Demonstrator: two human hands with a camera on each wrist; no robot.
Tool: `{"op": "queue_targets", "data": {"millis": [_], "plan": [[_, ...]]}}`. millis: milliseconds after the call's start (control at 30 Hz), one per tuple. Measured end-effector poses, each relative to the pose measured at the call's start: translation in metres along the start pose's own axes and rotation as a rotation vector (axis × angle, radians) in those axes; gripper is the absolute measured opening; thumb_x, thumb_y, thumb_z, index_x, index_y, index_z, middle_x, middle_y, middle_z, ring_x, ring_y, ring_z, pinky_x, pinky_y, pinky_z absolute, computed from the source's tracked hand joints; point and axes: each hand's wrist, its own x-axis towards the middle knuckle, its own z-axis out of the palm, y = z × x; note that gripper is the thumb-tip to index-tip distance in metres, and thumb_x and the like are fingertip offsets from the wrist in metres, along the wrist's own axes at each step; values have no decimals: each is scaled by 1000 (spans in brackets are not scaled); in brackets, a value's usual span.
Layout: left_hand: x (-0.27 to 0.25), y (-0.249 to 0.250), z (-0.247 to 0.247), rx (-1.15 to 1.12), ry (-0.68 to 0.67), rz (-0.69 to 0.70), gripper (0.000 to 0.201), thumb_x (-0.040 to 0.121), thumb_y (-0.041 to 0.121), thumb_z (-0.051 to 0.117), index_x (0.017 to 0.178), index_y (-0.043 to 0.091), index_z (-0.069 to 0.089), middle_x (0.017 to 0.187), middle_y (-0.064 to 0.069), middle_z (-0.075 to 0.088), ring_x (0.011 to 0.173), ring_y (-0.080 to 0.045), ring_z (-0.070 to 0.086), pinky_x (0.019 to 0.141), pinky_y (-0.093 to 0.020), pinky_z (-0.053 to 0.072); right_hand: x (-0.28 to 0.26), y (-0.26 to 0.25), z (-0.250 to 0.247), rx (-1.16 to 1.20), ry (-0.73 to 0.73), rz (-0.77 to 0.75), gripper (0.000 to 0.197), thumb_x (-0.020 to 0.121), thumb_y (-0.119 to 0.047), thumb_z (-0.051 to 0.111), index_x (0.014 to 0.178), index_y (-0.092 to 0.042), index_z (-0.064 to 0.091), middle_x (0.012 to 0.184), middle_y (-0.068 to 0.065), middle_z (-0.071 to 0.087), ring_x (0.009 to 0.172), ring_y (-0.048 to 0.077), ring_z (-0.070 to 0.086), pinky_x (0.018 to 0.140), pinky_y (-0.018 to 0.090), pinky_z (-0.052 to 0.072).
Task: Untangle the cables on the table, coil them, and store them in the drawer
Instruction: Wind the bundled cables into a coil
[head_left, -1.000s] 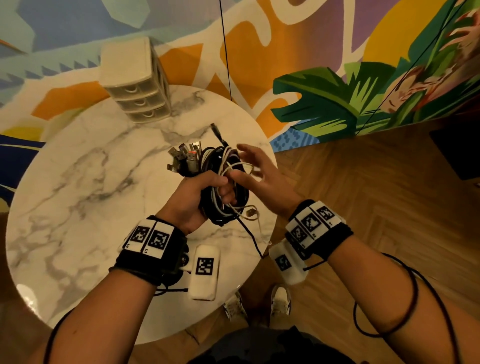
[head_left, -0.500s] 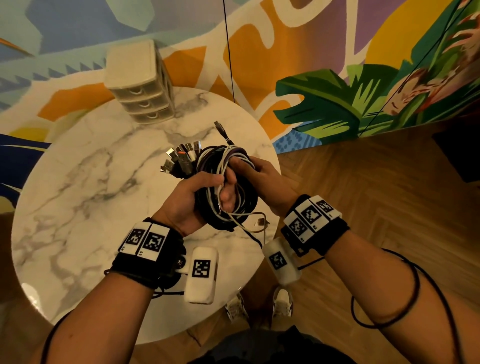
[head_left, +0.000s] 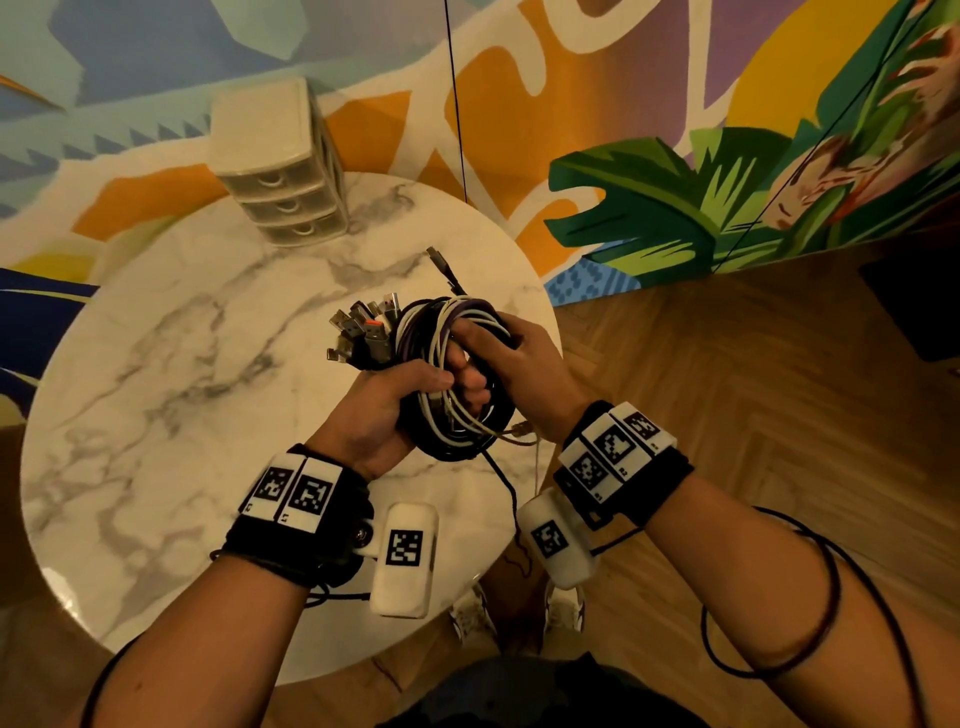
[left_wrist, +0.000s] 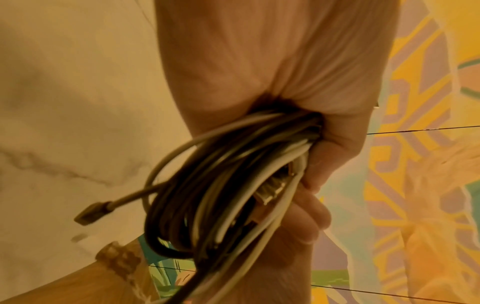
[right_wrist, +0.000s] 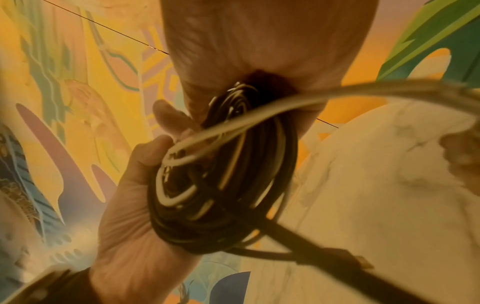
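Both hands — left hand (head_left: 384, 410), right hand (head_left: 511, 358) — gripping cable coil (head_left: 457, 374) above tabletop (head_left: 156, 364); drawer unit (head_left: 280, 171) lying far-left, nearer left.

Right hand (head_left: 511, 358), open-fingered a second ago, now closed onto the cable bundle (head_left: 452, 379), fingers threaded through its loops, joining the left hand (head_left: 384, 410) in its grip

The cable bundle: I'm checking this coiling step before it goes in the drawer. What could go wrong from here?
1. Loose ends: a black plug sticks out of the cable bundle and a thin lead hangs below; either may snag or uncoil.
2. Both the left hand and right hand grip it, and the drawer unit looks closed.
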Motion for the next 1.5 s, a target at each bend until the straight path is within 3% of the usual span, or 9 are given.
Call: {"op": "queue_targets", "data": {"millis": [167, 300, 400, 500, 633, 767, 1167, 1367, 1500], "plan": [[-2, -1, -4, 59, 3, 41, 14, 71, 5, 53, 83, 7, 59, 61, -5, 51, 57, -18, 49, 64, -29, 50, -5, 4, 0, -10, 10, -12, 38, 79, -49, 61, 102, -20, 65, 94, 8, 70, 90, 28, 66, 91, 52, 50], [0, 13, -9, 28, 5, 107, 13, 69, 9, 63, 80, 8, 58, 57, -1, 40, 53, -16, 42, 72, -30, 50, -13, 21, -13, -100, -106, 30, 81, 71, -66, 61, 136, -25, 35, 122, 1, 56, 112, 16, 57, 74, 22, 51], [0, 25, -16, 33, -8, 154, 27, 60, 20, 76, 78, 11, 59, 57, -1, 38, 53, -16, 40, 76, -31, 50, -21, 38, -31, -154, 119, -55, 103, 54, -83, 58, 139, -37, 25, 132, -4, 45, 121, 10, 47, 86, 23, 45], [1, 33, -17, 43, 38, 190, 23, 57, 15, 72, 77, 11, 60, 56, 0, 38, 53, -15, 39, 66, -28, 47, -32, 53, -37, -131, 213, 26, 96, 55, -80, 61, 130, -26, 36, 119, -5, 55, 109, 9, 56, 93, 27, 46], [5, 37, -6, 69, 71, 226, 10, 65, 13, 56, 74, 11, 59, 53, 1, 37, 50, -15, 35, 57, -26, 38, -37, 69, -12, -213, -469, 475, 50, 70, -63, 60, 100, -22, 61, 89, 0, 71, 89, 18, 67, 95, 33, 46], [5, 43, 7, 54, -18, 214, 19, 56, 17, 69, 72, 13, 60, 52, 4, 38, 50, -13, 35, 58, -25, 38, -29, 78, 14, -255, -616, 533, 48, 99, -36, 40, 58, -12, 47, 40, -6, 42, 37, 10, 38, 51, 28, 42], [-13, 62, 12, -11, -136, 212, 22, 56, 25, 72, 73, 16, 61, 52, 7, 41, 47, -9, 37, 56, -23, 42, -10, 88, 2, -647, -349, 382, 51, 98, -45, 38, 52, -22, 40, 39, -9, 40, 42, 7, 35, 55, 27, 28], [-27, 65, 33, 70, -480, 107, 14, 68, 20, 66, 76, 10, 60, 52, 4, 46, 45, -9, 43, 51, -24, 42, 7, 59, 7, -747, -350, 375, 42, 101, -25, 38, 120, 8, 54, 122, 27, 55, 114, 39, 52, 96, 43, 36], [-44, 68, 25, 373, -404, 62, 14, 64, 13, 63, 70, 3, 56, 48, -5, 39, 42, -19, 36, 50, -24, 39, 23, 31, -25, -861, -272, 259, 24, 97, -15, 48, 81, -6, 63, 79, 11, 58, 68, 24, 52, 69, 37, 39]]}}
